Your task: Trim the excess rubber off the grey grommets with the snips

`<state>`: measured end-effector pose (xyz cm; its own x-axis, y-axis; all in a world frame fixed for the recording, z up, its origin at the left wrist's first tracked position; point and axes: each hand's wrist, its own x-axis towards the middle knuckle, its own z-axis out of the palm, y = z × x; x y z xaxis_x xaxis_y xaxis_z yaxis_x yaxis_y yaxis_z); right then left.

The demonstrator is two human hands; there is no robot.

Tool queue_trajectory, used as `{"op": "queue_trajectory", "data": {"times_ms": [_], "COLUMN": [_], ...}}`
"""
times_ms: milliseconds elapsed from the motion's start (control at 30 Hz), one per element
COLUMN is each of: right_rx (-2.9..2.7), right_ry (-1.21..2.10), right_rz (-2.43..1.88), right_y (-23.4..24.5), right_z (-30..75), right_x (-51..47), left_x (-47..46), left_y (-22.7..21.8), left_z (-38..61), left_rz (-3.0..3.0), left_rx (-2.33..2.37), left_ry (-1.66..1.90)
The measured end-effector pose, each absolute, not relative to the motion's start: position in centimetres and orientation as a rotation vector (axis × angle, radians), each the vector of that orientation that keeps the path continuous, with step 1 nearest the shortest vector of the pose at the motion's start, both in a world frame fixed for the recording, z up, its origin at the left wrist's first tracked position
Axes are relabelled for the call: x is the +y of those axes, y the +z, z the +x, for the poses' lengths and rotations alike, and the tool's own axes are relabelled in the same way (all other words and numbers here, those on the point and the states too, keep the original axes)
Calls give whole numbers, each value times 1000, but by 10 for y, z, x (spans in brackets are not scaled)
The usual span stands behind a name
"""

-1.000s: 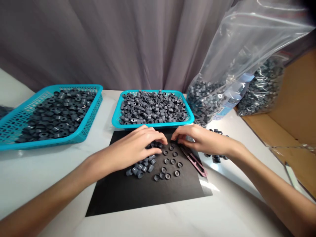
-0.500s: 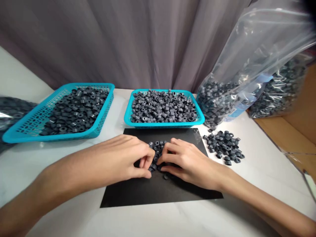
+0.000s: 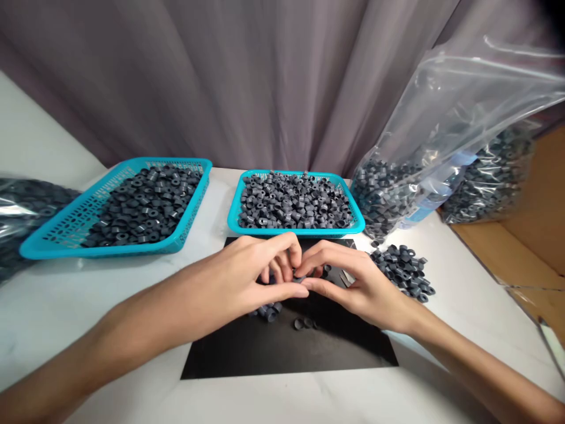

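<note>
Both my hands meet above a black mat (image 3: 282,347) on the white table. My left hand (image 3: 251,277) is curled, its thumb and fingers pinched together at the middle. My right hand (image 3: 353,282) faces it, fingertips touching the left ones around a small grey ring (image 3: 301,278) that I can barely see. Loose grey rings (image 3: 270,311) lie on the mat under the hands, and two more rings (image 3: 303,323) sit nearer me.
Two teal baskets full of grey rings stand behind the mat, one at the left (image 3: 128,206) and one in the middle (image 3: 295,203). A clear bag of rings (image 3: 410,171) leans at right, with a loose pile (image 3: 404,271) beside it. A cardboard box (image 3: 529,235) is far right.
Both hands have lifted off the mat and come together, fingertips now pinched at the middle. The camera view has shifted slightly, and most of the ring pile is hidden by the hands.
</note>
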<state>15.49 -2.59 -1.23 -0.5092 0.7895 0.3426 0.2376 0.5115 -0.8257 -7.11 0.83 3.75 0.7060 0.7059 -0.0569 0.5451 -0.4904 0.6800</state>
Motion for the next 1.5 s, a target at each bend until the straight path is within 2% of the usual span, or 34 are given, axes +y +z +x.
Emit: {"op": "queue_trajectory", "data": {"times_ms": [200,700,967,1200,1500], "right_rx": [-1927,-1774,-1732,-1556,-1574], "right_ry": [947,1122,1111,1354,1368], "right_rz": [-823,-815,-808,-805,-844], "right_y": [-20,-17,-16,-21,-19], "right_z": [159,181,182,186,189], "right_x": [-21,-9,-5,-4,-4], "left_x": [11,16,17,24,26], "left_y": [32,30,26,19,10], "left_z": [-66,-67,-67,-64,-62], "left_rz": [2200,2411,2445,2046,1622], "left_rx": [919,802,864,847,725], "left_ry": [458,520,561,555,499]}}
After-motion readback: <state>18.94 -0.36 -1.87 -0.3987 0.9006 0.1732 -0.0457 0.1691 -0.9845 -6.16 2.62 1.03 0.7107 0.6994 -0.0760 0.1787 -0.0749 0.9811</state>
